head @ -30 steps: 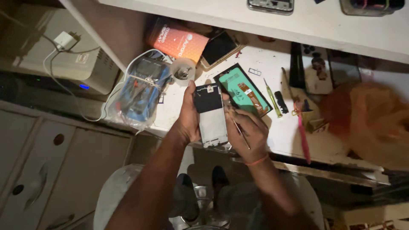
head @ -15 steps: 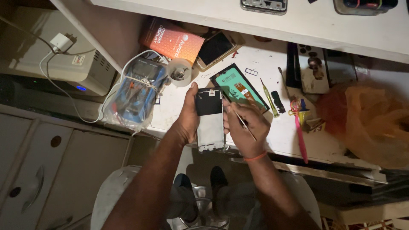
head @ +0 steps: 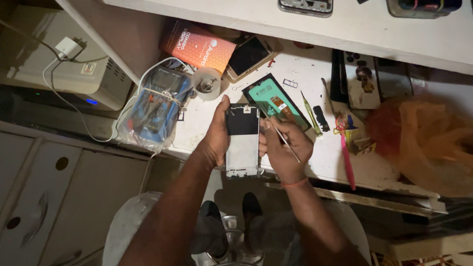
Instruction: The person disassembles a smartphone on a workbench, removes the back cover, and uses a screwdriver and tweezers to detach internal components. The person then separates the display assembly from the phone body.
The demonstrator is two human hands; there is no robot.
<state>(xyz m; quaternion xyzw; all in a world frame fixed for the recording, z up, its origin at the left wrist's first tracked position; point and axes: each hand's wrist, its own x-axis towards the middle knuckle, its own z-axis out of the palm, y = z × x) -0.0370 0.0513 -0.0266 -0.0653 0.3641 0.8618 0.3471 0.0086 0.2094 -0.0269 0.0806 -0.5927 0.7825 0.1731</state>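
At the centre of the frame the left hand [head: 217, 135] grips the left edge of a phone frame [head: 242, 140], thumb up along its side. The right hand [head: 285, 148] closes on the frame's right edge while pinching a thin metal tool [head: 286, 143] that slants down to the right. The frame's long axis runs top to bottom, dark part uppermost, over the desk [head: 315, 162] edge. Left of it, a clear plastic bag [head: 155, 106] holds a blue meter. Just above right lies a green-backed screen panel [head: 271, 96].
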